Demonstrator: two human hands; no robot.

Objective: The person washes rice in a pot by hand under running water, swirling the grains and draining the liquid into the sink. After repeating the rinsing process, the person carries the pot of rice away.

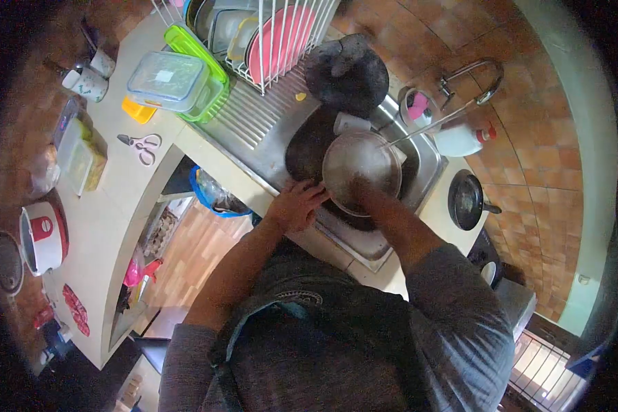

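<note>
A round metal pot [362,147] with cloudy water in it sits in the sink [426,180], under a thin stream of water. My left hand [296,206] is at the pot's left side, fingers bent against its rim. Down inside the pot is my right hand [366,192]; its fingers are dark and blurred, so what they hold does not show. Behind the pot, a white cup [351,123] lies in the basin. The curved tap [489,89] reaches over from the right.
A blackened wok [347,74] leans at the sink's back. A dish rack [268,69] and lidded glass container [168,79] stand on the left. Scissors [143,147] lie on the counter. To the right are a white bottle [456,141] and a frying pan [465,199].
</note>
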